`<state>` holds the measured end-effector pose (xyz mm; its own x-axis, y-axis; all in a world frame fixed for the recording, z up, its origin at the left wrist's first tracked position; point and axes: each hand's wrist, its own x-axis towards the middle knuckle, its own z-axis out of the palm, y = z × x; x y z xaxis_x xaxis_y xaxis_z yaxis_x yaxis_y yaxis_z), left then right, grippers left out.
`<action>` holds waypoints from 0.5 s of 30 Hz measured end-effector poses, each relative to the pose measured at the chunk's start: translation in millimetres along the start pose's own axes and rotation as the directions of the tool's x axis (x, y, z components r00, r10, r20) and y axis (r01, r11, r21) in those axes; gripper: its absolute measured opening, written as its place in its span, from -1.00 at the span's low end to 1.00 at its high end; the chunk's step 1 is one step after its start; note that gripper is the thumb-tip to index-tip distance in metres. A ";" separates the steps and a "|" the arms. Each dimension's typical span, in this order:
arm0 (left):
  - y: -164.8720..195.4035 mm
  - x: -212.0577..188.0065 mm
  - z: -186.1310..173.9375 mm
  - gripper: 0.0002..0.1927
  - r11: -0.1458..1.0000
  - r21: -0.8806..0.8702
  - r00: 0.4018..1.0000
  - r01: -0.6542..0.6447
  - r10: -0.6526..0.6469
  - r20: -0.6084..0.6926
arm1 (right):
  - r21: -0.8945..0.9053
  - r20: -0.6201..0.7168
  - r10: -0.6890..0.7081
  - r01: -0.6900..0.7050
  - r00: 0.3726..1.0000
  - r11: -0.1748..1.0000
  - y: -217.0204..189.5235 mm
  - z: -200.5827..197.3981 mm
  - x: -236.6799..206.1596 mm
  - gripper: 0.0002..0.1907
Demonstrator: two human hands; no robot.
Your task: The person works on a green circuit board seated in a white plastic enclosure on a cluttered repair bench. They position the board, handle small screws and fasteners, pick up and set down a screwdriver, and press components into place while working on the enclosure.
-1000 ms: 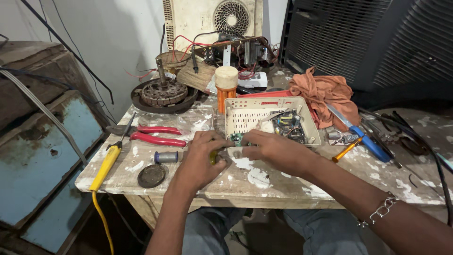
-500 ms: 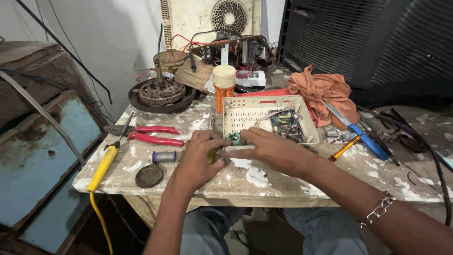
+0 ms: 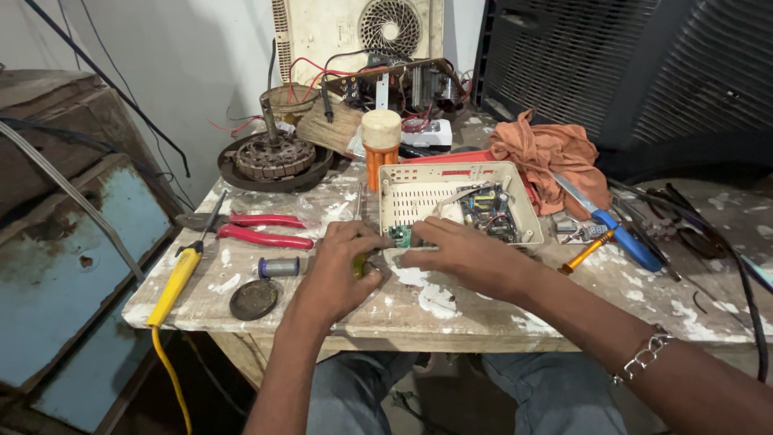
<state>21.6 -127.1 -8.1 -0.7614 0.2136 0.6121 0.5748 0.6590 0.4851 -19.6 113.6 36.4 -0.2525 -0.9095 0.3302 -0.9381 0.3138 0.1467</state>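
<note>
Bare tabletop (image 3: pixel 451 310) near front edge passable; casing (image 3: pixel 455 201) blocks ahead (pliers (image 3: pixel 258 228), solder spool (image 3: pixel 279 267) crowd left).

Rough paint-spattered wooden table (image 3: pixel 483 310), matt cream plastic casing (image 3: pixel 419 181), crumpled orange cloth (image 3: pixel 547 153), glossy red-handled pliers (image 3: pixel 266 229)

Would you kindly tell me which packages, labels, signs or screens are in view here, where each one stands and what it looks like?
Orange bottle: a cylinder with a cream cap, upright just behind the open cream casing.
White box: small and flat, behind the bottle, with a dark patch on top.
Dark screen housing: large and ribbed, at the back right.
No signs show.
</note>
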 end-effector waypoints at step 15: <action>2.4 0.4 -1.1 -0.56 1.000 -0.006 1.000 0.018 -0.018 -0.004 | 0.004 0.016 0.021 -0.021 1.000 1.000 -0.5 1.3 1.6 -0.52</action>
<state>23.1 -126.2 -5.9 -0.7705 0.1989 0.6056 0.5627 0.6588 0.4994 -19.8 111.6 35.6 -0.2757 -0.9071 0.3182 -0.9336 0.3315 0.1362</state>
